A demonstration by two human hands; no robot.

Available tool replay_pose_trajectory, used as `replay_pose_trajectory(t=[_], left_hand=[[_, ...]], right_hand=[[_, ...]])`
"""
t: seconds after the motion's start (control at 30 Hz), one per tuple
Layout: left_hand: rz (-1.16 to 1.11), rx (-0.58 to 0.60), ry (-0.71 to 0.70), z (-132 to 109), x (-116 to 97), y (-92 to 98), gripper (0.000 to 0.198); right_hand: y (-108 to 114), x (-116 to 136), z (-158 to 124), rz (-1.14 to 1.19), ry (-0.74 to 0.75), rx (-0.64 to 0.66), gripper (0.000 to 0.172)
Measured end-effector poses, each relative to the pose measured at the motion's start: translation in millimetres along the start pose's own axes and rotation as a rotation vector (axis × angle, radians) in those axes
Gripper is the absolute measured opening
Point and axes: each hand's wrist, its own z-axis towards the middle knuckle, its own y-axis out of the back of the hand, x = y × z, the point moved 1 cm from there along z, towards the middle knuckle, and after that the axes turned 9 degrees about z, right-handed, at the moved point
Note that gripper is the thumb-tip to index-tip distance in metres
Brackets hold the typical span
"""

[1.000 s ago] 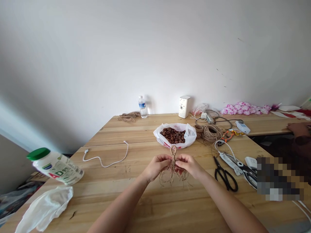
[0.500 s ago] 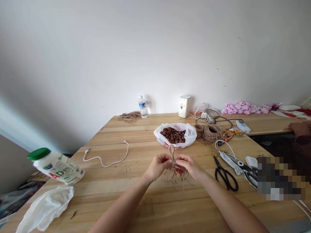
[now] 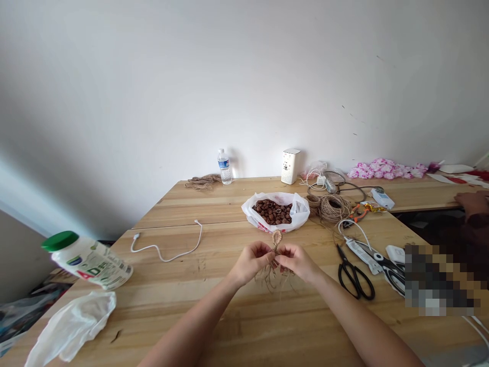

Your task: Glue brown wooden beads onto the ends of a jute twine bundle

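Between my hands is a braided twine loop (image 3: pixel 277 237) with loose, frayed strands (image 3: pixel 272 279) hanging below it. My left hand (image 3: pixel 252 261) pinches the twine just under the loop from the left. From the other side my right hand (image 3: pixel 297 261) grips the same spot, its thumb and fingertips close against the left ones. The loop stands up above the fingers. Right behind it sits a white plastic bag (image 3: pixel 301 214) filled with brown, nut-like pieces (image 3: pixel 273 211). Black-handled scissors (image 3: pixel 356 278) lie to the right of my right forearm.
Twine balls (image 3: pixel 334 207), orange-handled pliers (image 3: pixel 357 214) and a power strip (image 3: pixel 362 256) lie on the right. A white cable (image 3: pixel 168 261), a green-capped bottle (image 3: pixel 93 262) and a crumpled bag (image 3: pixel 71 326) are left. A water bottle (image 3: pixel 224 168) stands behind. Another person's hand (image 3: pixel 471 201) rests far right.
My hands have drawn closer together around the twine. The loop has shifted slightly right and turned, so its opening faces me more.
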Motion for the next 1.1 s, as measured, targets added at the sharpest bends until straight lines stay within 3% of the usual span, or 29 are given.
replay_pose_trajectory(t=[0.23, 0.5, 0.67, 0.9, 1.1], left_hand=[[-0.106, 0.062, 0.015, 1, 3, 1.0, 0.030], [-0.085, -0.067, 0.026, 0, 1, 0.2, 0.029], [-0.176, 0.037, 0.057, 2, 1, 4.6, 0.032], [-0.176, 0.092, 0.081, -1, -3, 0.6, 0.038], [-0.057, 0.138, 0.117, -2, 1, -1.7, 0.021]], right_hand=[[1, -1, 1, -0.006, 0.039, 0.006, 0.015], [3, -1, 3, -0.024, -0.004, -0.002, 0.021], [5, -1, 3, 0.111, -0.040, -0.080, 0.025], [3, -9, 5, 0.098, 0.086, -0.129, 0.031], [2, -13, 6, 0.120, 0.083, -0.142, 0.030]])
